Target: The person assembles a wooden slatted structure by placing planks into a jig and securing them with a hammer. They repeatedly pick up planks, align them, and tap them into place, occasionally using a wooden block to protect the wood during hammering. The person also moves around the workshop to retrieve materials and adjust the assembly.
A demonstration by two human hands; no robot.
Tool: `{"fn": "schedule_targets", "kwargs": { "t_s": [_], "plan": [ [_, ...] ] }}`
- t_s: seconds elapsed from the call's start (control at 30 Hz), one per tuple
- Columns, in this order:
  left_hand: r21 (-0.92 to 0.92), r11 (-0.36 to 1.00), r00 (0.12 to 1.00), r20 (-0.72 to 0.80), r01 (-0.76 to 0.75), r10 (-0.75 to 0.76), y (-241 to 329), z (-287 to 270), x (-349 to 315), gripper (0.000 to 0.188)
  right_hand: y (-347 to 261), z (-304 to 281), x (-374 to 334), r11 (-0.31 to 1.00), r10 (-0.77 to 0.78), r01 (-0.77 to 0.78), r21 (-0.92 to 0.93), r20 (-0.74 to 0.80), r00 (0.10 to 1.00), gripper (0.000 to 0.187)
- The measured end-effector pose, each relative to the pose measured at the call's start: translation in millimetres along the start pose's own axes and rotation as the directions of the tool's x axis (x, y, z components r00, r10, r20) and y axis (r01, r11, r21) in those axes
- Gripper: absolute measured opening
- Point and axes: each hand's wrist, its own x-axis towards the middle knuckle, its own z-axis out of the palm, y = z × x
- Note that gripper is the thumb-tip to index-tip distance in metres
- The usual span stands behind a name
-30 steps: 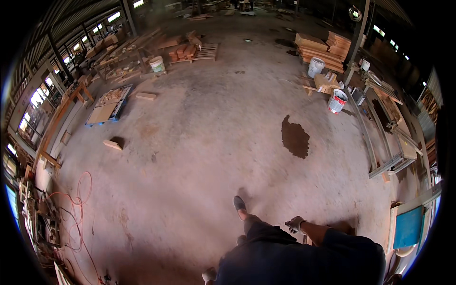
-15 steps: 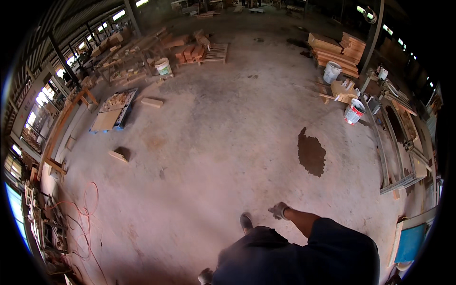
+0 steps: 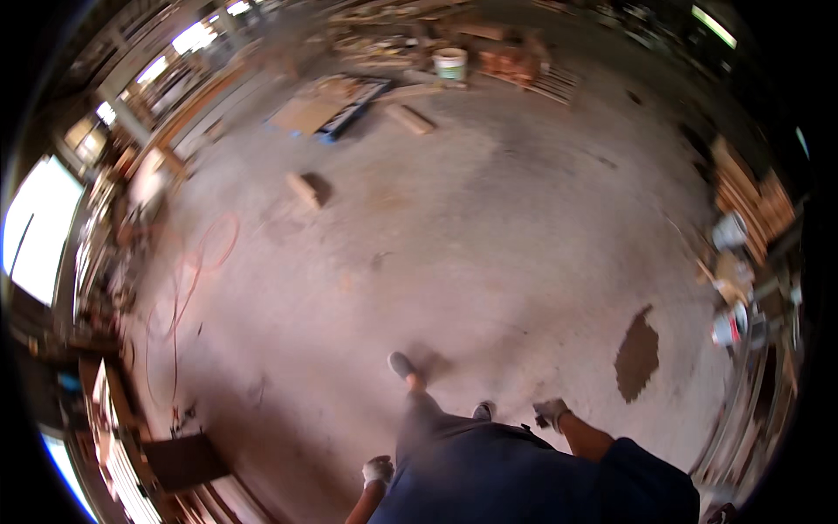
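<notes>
My left hand (image 3: 378, 472) hangs beside my left hip in a pale work glove. Its fingers look curled in, and nothing shows in them. Off my right side, my right hand (image 3: 550, 412) is held out low over the floor, also gloved, its palm side dark. Its fingers are loosely bent and partly apart, holding nothing that I can see. Neither hand touches anything. Below me are my two shoes, the left shoe (image 3: 401, 364) well forward on the concrete floor (image 3: 454, 288) and the right shoe (image 3: 484, 410) close to my body.
A dark wet patch (image 3: 637, 354) lies to the right. Leftward, an orange hose (image 3: 177, 301) loops over the floor near a wood block (image 3: 304, 189). Farther off are a blue pallet (image 3: 334, 127), another timber piece (image 3: 408, 119) and a white bucket (image 3: 450, 64). Stacked boards (image 3: 742, 188) and buckets line the right.
My view has swung left, so the pallet, buckets and wet patch sit farther right in the picture. My left foot has come forward into sight, and more of my left hand and forearm shows.
</notes>
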Motion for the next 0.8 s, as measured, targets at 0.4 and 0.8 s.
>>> {"fn": "schedule_targets", "kwargs": {
  "t_s": [0.4, 0.8],
  "plan": [
    [-0.355, 0.896, 0.963, -0.126, -0.267, 0.237, 76, -69, 298, 0.025, -218, 56, 62, 0.962, -0.073, 0.067, -0.265, -0.013, 0.997, 0.032],
    [-0.001, 0.969, 0.945, -0.221, -0.248, 0.242, 168, -225, 427, 0.028, -491, 142, 123, 0.945, 0.077, -0.106, -0.310, -0.104, 0.992, 0.028]
  ]
}}
